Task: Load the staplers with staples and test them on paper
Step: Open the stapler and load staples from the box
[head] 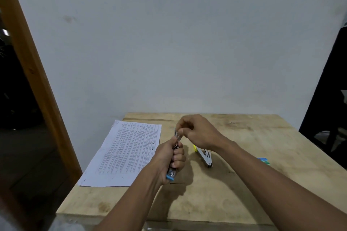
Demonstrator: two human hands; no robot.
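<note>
Hands busy: gripped blue stapler [171, 174] in left hand [171, 157], pinched its upper end with right hand [197, 131]; judged loading underway, yellow stapler [204, 154] open on worktop [244, 184], paper [127, 152] test pending.

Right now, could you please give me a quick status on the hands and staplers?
Left hand grips blue stapler. Right hand pinches its top end. Yellow stapler open on table; paper unobstructed.
</note>
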